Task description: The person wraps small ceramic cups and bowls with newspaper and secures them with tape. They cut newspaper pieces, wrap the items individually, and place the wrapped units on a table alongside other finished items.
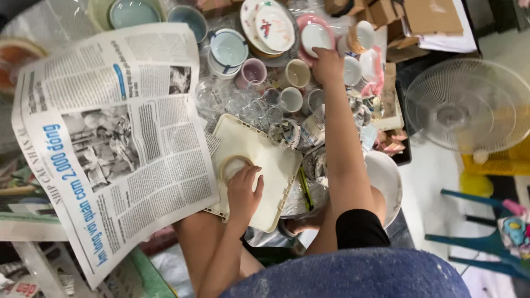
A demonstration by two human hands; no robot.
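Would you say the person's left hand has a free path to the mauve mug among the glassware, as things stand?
Probably yes. The left hand rests on the tape roll atop the cream tray. The mauve mug stands beyond, uncovered; only low clear glasses lie between, so reaching over them looks feasible.

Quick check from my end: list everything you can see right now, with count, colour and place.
Open printed newspaper: one, white and black, left.
Cream plastic tray: one, centre.
Roll of tape: one, beige, on the tray.
Pink ceramic plate: one, top centre.
Ceramic cups and bowls: many, pale blue, pink, white, top.
Clear glasses: several, above the tray.
White electric fan: one, right.
Teal chair: one, lower right.
Left hand: on the tape roll.
Right hand: touching the pink plate.
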